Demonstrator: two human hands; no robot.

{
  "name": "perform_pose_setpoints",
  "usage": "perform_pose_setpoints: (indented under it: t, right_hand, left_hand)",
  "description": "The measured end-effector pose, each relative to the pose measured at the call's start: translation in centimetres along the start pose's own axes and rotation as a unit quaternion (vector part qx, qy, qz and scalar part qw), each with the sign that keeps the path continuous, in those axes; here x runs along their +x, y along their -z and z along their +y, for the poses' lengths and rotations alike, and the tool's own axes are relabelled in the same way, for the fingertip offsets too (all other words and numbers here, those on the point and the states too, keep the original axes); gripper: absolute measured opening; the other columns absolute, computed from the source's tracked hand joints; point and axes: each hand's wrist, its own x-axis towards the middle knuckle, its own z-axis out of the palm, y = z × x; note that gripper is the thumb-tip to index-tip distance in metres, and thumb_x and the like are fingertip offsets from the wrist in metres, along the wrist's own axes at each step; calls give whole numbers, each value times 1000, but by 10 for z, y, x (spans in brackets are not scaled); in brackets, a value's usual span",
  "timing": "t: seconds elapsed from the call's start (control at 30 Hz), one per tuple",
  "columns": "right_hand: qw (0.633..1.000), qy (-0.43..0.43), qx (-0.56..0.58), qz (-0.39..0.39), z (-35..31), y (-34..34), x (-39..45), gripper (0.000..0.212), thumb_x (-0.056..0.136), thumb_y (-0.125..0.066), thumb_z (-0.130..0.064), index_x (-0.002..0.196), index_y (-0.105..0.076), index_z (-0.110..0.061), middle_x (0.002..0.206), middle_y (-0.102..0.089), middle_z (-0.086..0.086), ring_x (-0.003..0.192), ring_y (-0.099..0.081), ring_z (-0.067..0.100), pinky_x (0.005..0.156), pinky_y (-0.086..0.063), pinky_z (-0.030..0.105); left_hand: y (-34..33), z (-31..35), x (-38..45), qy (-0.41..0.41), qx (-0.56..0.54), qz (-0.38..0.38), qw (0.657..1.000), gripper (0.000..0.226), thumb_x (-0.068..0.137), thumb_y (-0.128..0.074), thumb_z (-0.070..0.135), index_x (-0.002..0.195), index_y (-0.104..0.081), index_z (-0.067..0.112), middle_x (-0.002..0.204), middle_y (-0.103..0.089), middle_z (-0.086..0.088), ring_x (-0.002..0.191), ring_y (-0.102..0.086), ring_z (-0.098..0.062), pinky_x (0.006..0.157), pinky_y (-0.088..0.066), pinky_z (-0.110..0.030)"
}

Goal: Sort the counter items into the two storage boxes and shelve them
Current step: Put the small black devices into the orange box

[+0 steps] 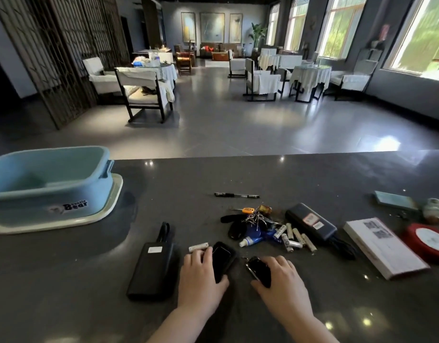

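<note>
Gripping: left hand (201, 273) curls round a black key fob (222, 258); right hand (280, 280) curls round another black fob (259, 271), both at 6 o'clock on the counter (312, 179).
Writing: "Bear" on the blue box (50, 184), at 9 o'clock.
Count: one box, one pen (235, 195), two power banks (151, 271).

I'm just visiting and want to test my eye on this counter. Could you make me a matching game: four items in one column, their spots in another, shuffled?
Items:
1. blue storage box
2. black pen
3. red round tin
4. black power bank

Places:
A. just left of the left hand
B. far left, on a cream lid
C. right edge of the counter
D. lying alone beyond the keys

Pairs: 1-B, 2-D, 3-C, 4-A
</note>
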Motion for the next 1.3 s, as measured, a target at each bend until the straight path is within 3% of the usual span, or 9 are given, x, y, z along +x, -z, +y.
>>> perform_pose_setpoints:
  t: [0.2,0.37,0.53,0.8,1.07,1.2,1.3]
  right_hand:
    - [999,25,35,14,-1,6,-13,49,74,-71,-47,120,-55,-36,105,-48,-19,111,-44,5,86,-39,18]
    - [994,75,81,23,-28,5,-16,40,68,-74,-40,106,-62,-36,93,-50,-19,101,-49,6,76,-38,19]
    - [987,113,114,8,-87,-11,-24,37,70,-75,-37,105,-63,-32,97,-53,-18,102,-50,8,78,-43,23]
    - [967,201,154,-13,-236,-70,-90,37,68,-76,-36,103,-65,-33,93,-53,-17,97,-51,7,76,-38,21]
    - [942,257,212,-45,-408,-139,-167,36,68,-76,-36,102,-63,-33,92,-54,-16,93,-49,4,71,-36,20]
    - [940,267,209,-48,-466,-161,-181,36,69,-76,-36,101,-62,-34,91,-52,-18,91,-47,2,66,-33,12]
    - [939,261,220,-50,-503,-180,-179,34,69,-76,-35,100,-61,-33,92,-52,-18,93,-49,4,70,-40,20]
  left_hand:
    - [6,-10,-28,42,-62,17,997,79,70,-60,58,140,-37,27,126,-43,12,115,-36,-11,100,-34,-23]
    - [22,-28,-60,78,-124,106,983,78,58,-52,64,127,-52,28,101,-41,21,96,-32,-3,85,-32,-16]
    - [60,-64,-95,98,-121,177,972,75,55,-52,65,122,-55,32,98,-40,24,94,-32,2,80,-29,-14]
    - [145,-204,-183,193,-100,224,950,61,58,-65,52,116,-56,36,95,-43,21,93,-34,-3,75,-28,-17]
    - [231,-366,-266,247,-89,247,933,67,56,-66,52,119,-54,36,97,-42,19,96,-34,-5,80,-32,-20]
    - [261,-424,-282,266,-102,262,922,65,55,-67,50,117,-55,35,96,-45,20,98,-37,-6,81,-37,-22]
    - [276,-459,-274,274,-111,271,916,62,55,-69,49,115,-55,35,95,-44,20,98,-39,-7,79,-38,-23]
